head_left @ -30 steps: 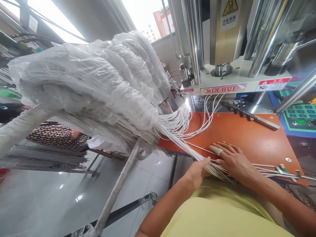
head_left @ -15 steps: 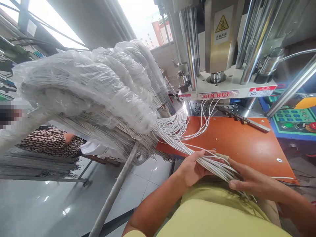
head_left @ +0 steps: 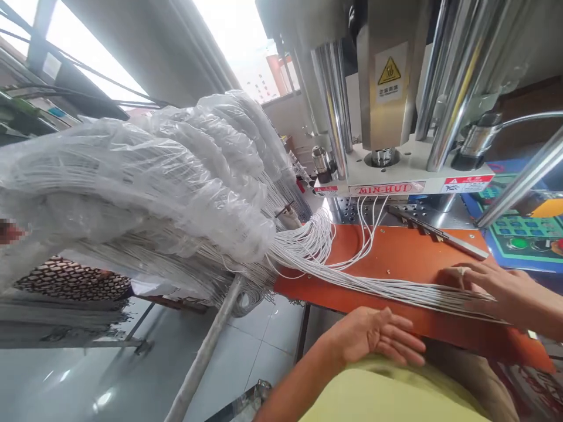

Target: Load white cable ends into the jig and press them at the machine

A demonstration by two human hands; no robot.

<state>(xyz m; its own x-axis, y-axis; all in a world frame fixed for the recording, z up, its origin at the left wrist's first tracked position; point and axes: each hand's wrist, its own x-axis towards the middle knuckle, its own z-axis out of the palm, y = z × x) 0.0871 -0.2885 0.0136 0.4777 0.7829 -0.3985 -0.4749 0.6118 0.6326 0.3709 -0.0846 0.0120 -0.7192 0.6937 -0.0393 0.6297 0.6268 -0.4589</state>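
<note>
1 bundle of thin white flexible cables (head_left: pixel 373 287): right of centre, laid along the flat orange-brown board (head_left: pixel 413 252); 0.5 s ago held between 2 hands, now borne by the board. Left hand (head_left: pixel 378 339), lower centre: released, fingers spread, palm bare. Right hand (head_left: pixel 501 287), right edge: over the bundle's tail; grip cannot be told. Hidden beneath it: cable tips. Cut off: right forearm.

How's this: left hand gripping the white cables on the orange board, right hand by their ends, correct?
Not quite: the head view shows the left hand open, not gripping the white cables; the right hand is by their ends.
</note>
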